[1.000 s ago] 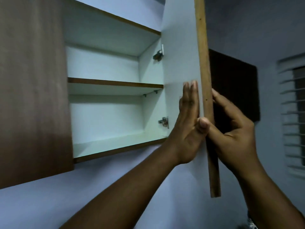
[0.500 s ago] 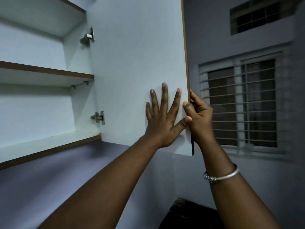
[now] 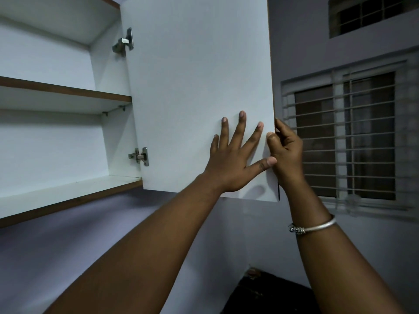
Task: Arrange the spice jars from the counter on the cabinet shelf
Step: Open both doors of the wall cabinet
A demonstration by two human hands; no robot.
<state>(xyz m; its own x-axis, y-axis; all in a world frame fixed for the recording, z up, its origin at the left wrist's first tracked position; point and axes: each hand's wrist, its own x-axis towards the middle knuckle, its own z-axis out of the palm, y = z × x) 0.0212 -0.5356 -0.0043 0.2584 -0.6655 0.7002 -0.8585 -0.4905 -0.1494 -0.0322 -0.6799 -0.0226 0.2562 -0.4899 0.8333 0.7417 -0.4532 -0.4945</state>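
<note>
Left hand [image 3: 233, 162] spread flat on the opened cabinet door [image 3: 197, 75], right hand [image 3: 286, 152] gripping its edge, the shelves [image 3: 68, 189] leftward hold no jars yet.

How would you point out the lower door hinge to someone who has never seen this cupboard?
Find the open white cupboard door in the middle of the view. Follow its left edge down towards the bottom shelf. The lower hinge is the metal piece just above that shelf; the other hinge sits above the middle shelf.
</note>
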